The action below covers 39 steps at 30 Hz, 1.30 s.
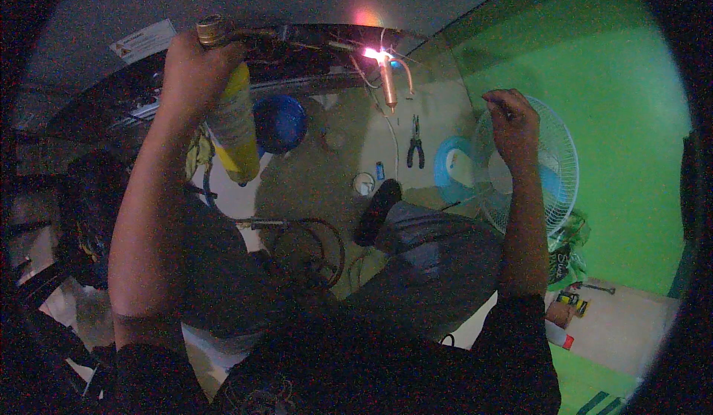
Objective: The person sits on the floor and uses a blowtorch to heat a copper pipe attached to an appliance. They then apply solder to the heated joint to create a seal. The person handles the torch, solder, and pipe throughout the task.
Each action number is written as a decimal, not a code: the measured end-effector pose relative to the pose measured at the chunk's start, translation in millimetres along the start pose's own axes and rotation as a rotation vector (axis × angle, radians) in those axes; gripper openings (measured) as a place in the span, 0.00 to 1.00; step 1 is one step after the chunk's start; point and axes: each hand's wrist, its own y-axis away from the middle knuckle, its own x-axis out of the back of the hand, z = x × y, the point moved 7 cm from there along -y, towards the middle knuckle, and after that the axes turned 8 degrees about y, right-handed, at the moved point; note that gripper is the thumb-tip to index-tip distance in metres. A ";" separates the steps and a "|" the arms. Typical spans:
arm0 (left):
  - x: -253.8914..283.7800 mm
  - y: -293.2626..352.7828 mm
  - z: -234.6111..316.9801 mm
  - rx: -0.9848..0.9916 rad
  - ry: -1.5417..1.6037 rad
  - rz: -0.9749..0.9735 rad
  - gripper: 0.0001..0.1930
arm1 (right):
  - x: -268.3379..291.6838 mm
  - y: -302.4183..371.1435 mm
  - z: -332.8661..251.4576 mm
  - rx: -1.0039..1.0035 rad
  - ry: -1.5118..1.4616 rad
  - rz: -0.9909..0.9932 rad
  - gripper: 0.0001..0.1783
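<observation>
My left hand (194, 73) is closed around the top of a hand torch with a yellow gas cylinder (238, 155), which hangs tilted below the fist. A bright flame (376, 54) burns at the upper end of a copper filter drier (388, 86), to the right of that hand. Thin copper tubes run beside the drier, at the dark opening of a grey appliance. Raised in front of the fan, my right hand (514, 124) has its fingers curled together. Whatever they may pinch is too small and dark to make out.
On the floor lie black-handled pliers (416, 147), a small blue lighter (380, 170), a round white lid (364, 184) and a light blue coil (448, 171). A white fan (562, 166) stands by the green wall (624, 192). A blue bowl (282, 124) and a dark hose (336, 248) are nearer the left.
</observation>
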 end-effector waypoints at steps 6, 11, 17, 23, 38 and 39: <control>-1.1 1.0 1.8 -0.004 -0.003 0.000 0.11 | 0.3 0.3 2.0 0.012 0.008 0.019 0.08; -1.0 0.9 5.3 0.001 -0.051 -0.014 0.11 | -0.7 0.4 4.2 -0.002 0.017 0.007 0.08; -0.1 1.2 1.3 0.008 -0.029 0.010 0.11 | -0.9 0.0 2.5 -0.002 0.017 0.006 0.07; -1.0 -2.3 -2.1 -0.003 0.001 0.015 0.11 | 0.3 -0.8 0.2 0.017 0.007 0.027 0.07; -2.2 -2.2 -1.6 0.017 -0.017 0.020 0.11 | 2.3 -4.8 -4.9 0.027 0.078 0.016 0.08; -2.2 -2.1 -1.0 0.013 -0.030 0.020 0.11 | 1.2 -6.2 -7.7 0.048 0.084 0.017 0.08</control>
